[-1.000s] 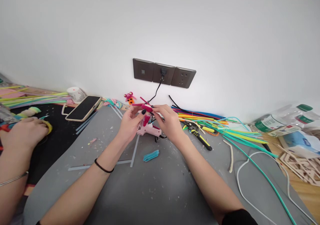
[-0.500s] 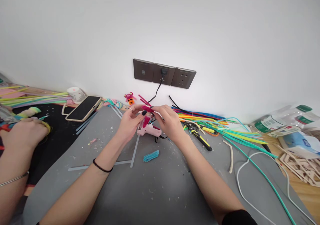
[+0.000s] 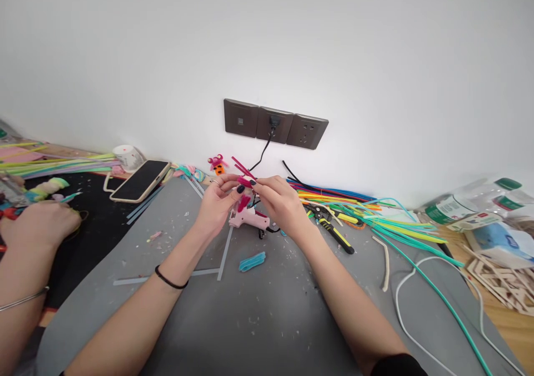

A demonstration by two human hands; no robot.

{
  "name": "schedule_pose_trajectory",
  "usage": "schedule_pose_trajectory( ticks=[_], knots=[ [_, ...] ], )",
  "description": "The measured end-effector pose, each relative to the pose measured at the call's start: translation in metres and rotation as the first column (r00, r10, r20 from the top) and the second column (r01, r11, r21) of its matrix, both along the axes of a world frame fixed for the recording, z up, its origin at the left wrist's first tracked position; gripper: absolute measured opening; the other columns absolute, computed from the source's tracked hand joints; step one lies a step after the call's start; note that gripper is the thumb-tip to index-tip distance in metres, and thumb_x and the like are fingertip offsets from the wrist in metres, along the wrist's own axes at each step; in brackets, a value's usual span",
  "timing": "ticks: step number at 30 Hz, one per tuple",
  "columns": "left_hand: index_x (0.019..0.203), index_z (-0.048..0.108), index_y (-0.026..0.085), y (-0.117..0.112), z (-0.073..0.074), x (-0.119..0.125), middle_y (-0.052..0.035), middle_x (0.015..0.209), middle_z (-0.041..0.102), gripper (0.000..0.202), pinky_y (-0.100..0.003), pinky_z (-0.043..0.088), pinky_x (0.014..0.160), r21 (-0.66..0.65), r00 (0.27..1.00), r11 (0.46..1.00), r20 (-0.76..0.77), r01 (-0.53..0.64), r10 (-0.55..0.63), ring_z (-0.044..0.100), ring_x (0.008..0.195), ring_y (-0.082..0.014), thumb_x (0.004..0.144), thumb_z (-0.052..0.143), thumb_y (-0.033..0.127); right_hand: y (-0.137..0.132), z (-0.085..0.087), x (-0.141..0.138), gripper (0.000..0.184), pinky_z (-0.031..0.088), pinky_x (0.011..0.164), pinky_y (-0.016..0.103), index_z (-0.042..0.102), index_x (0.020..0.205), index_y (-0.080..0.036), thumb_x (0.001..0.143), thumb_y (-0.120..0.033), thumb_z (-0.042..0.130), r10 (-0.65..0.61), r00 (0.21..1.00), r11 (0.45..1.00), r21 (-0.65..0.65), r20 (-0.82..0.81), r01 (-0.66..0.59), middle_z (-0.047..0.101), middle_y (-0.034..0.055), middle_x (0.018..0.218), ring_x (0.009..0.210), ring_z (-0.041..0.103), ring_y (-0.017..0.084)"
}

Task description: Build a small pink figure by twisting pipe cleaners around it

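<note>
Both hands are raised over the grey mat, pinching magenta pipe cleaners between them. My left hand has thumb and fingers closed on the bent bundle. From the other side, my right hand closes its fingertips on the same piece, partly hiding it. Thin magenta ends stick up behind the fingers. Just below the hands a pink glue gun stands on the mat. Nearer to me lies a folded blue pipe-cleaner bundle.
Pliers and many coloured pipe cleaners lie to the right, beside a white cable. Grey glue sticks, a phone and a paper cup are leftward. Another person's hand works at far left.
My right fingertips have shifted slightly on the magenta pipe cleaners, while my left hand keeps its grip. The other person's hand has moved a little to the left.
</note>
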State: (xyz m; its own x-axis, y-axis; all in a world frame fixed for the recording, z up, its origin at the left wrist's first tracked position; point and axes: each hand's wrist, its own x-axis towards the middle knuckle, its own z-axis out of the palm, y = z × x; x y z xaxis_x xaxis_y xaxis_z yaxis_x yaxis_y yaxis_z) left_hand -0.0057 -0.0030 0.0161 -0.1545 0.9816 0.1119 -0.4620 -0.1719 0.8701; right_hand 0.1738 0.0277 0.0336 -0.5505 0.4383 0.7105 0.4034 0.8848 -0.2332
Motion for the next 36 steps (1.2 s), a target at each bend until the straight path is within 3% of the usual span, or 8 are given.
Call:
schedule_pose_trajectory(
  ticks=[4,9,12,16,23,30,36],
  knots=[
    [0.092,0.066,0.019,0.0,0.0,0.001,-0.0038,0.088,0.079,0.051,-0.025,0.057,0.067,-0.029,1.0,1.0,0.029,0.0,0.001,0.073,0.073,-0.0155,0.059,0.098,0.043,-0.001,0.0,-0.001,0.03,0.055,0.088,0.041,0.068,0.117,-0.024,0.103,-0.014,0.043,-0.005,1.0,1.0,-0.001,-0.005,0.005,0.073,0.0127,0.109,0.097,0.064,0.024],
    [0.093,0.065,0.02,0.0,-0.001,0.003,-0.0011,0.082,0.079,0.053,-0.023,0.054,0.062,-0.028,0.999,0.999,0.046,0.02,-0.019,0.07,0.067,-0.0137,0.059,0.098,0.044,-0.005,0.0,-0.003,0.028,0.056,0.086,0.04,0.06,0.129,-0.023,0.106,-0.023,0.046,-0.059,0.994,0.997,-0.053,-0.088,0.054,0.073,0.0117,0.102,0.094,0.066,0.024],
    [0.092,0.065,0.02,0.0,-0.003,0.004,-0.0012,0.079,0.077,0.05,-0.023,0.053,0.059,-0.015,0.999,1.0,0.026,0.02,-0.02,0.07,0.066,-0.0146,0.062,0.096,0.045,-0.005,0.001,-0.004,0.021,0.056,0.084,0.039,0.063,0.12,-0.023,0.105,-0.025,0.048,-0.053,0.994,0.998,-0.039,-0.097,0.049,0.073,0.0113,0.1,0.094,0.067,0.024],
    [0.086,0.067,0.019,0.002,-0.007,0.004,-0.002,0.087,0.076,0.044,-0.024,0.054,0.069,-0.008,0.999,1.0,0.036,-0.009,0.01,0.07,0.076,-0.0135,0.063,0.096,0.042,-0.004,0.0,-0.003,0.021,0.055,0.082,0.038,0.067,0.1,-0.023,0.105,-0.021,0.047,-0.033,0.998,0.999,0.018,-0.06,0.034,0.074,0.0109,0.101,0.093,0.065,0.023],
    [0.09,0.069,0.022,-0.001,-0.011,0.01,0.0005,0.09,0.07,0.04,-0.023,0.051,0.079,0.031,1.0,0.999,0.018,-0.014,0.013,0.064,0.085,-0.0121,0.072,0.089,0.051,-0.006,-0.005,-0.007,0.022,0.054,0.081,0.036,0.07,0.099,-0.021,0.101,-0.011,0.05,-0.081,0.994,0.982,0.167,-0.08,0.093,0.074,0.0116,0.103,0.09,0.062,0.022],
    [0.094,0.061,0.022,-0.004,-0.015,0.019,0.0004,0.086,0.064,0.048,-0.024,0.05,0.073,0.14,0.973,0.98,-0.166,-0.14,0.163,0.058,0.08,-0.0135,0.08,0.076,0.065,-0.015,-0.012,-0.017,0.018,0.054,0.081,0.035,0.07,0.099,-0.021,0.1,-0.012,0.054,-0.107,0.989,0.971,0.205,-0.101,0.126,0.073,0.0109,0.1,0.091,0.062,0.021],
    [0.1,0.061,0.021,-0.005,-0.024,0.02,-0.0005,0.092,0.06,0.043,-0.026,0.049,0.085,0.202,0.936,0.959,-0.249,-0.2,0.248,0.057,0.088,-0.0144,0.093,0.061,0.063,-0.02,-0.013,-0.022,0.017,0.054,0.08,0.036,0.068,0.105,-0.022,0.099,-0.011,0.056,-0.071,0.982,0.972,0.208,-0.175,0.107,0.073,0.0099,0.098,0.09,0.063,0.022]
  ],
)
